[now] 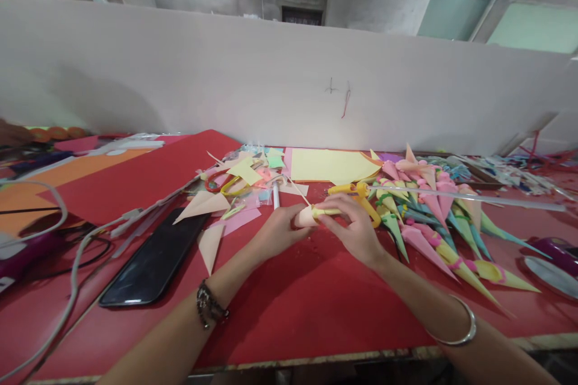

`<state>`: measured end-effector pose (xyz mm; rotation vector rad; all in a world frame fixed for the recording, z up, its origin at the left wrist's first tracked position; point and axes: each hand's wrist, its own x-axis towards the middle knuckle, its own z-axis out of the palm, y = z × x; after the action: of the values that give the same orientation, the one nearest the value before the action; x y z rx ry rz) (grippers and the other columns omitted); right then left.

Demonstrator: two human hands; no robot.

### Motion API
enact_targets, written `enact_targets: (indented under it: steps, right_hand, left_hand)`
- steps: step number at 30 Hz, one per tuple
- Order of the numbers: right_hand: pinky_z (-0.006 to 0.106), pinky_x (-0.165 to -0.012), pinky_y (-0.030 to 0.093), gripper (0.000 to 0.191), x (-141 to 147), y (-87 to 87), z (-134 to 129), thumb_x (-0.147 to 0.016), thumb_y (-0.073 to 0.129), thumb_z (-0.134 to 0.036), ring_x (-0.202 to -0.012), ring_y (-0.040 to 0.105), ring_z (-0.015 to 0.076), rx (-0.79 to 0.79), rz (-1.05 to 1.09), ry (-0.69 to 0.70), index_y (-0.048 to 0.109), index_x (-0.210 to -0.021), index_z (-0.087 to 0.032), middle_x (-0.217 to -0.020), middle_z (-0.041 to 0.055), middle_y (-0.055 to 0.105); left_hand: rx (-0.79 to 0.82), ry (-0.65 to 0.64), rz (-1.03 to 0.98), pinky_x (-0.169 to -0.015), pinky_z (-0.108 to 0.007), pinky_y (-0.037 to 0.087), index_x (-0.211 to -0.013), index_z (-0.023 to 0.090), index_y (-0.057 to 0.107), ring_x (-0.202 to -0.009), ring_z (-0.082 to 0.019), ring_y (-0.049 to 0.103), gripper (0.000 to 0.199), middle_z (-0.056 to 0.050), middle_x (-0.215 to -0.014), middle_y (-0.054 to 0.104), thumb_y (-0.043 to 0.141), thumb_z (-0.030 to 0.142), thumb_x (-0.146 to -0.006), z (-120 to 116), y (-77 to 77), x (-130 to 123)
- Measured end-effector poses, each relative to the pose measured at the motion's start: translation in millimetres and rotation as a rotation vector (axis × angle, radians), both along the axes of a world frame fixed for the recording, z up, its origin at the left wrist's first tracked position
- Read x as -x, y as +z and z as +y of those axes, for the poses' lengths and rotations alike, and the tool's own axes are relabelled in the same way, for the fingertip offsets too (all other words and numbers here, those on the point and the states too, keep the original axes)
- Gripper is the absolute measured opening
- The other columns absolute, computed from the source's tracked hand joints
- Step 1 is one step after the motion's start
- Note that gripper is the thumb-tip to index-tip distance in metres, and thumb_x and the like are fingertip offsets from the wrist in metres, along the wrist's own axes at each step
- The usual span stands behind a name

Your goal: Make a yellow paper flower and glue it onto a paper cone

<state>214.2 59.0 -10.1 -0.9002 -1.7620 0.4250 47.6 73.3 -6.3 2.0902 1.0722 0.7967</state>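
A small cream paper cone [306, 217] is in my left hand [276, 234], whose fingers are closed around it. My right hand [359, 231] pinches a pale yellow strip [323, 212] against the cone's right side. Both hands are close together above the red table [298, 307]. Just behind my right hand lies a yellow-handled tool [361, 190], partly hidden. Cut cream paper pieces [203, 204] rest left of my left hand, one over a black phone [156, 261].
Several coloured paper cones [428, 216] are heaped at right, near a round whitish dish [548, 274]. Scraps and yellow-red scissor handles [230, 185] lie behind my left hand. Yellow sheets [332, 165] lie against a white partition [253, 78]. A white cable [74, 277] runs down the left.
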Motion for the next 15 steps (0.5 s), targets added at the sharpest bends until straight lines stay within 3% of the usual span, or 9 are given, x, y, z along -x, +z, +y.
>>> enact_targets:
  steps: [15]
  right_hand:
    - [0.030,-0.073,0.045,0.008,1.4,2.6,-1.4,-0.075,0.056,-0.023,-0.082,0.055,0.0170,0.015,0.038,-0.022,0.060,-0.082,-0.023,-0.084,0.0024,0.059]
  left_hand:
    - [-0.191,0.058,0.158,-0.047,-0.018,0.028,-0.074,0.016,0.048,-0.051,-0.009,0.040,0.008,0.005,-0.056,0.044,0.047,0.024,-0.075,-1.4,0.5,0.3]
